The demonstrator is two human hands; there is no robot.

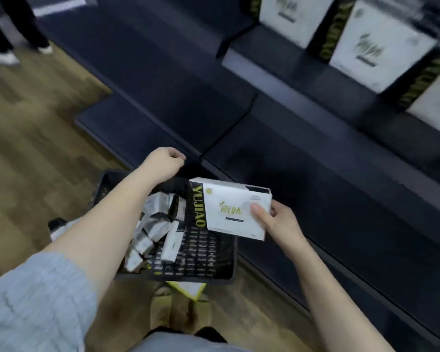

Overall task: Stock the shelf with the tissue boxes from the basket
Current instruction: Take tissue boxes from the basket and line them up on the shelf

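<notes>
My right hand (pixel 277 221) grips a white tissue box (pixel 229 207) with a black side band and green lettering, held just above the right end of the black basket (pixel 201 260). Inside the basket lie several smaller white and black boxes (pixel 155 224). My left hand (pixel 163 161) hovers over the basket's far edge with its fingers curled, and I see nothing in it. The dark shelf (pixel 315 174) runs diagonally to the right. Several matching tissue boxes (pixel 376 44) stand on its upper tier.
The basket sits on a wooden floor (pixel 31 128) in front of my feet. Another person's legs and shoes (pixel 8 47) stand at the top left. The lower shelf tier (pixel 163 118) stretches along the left of the stocked boxes.
</notes>
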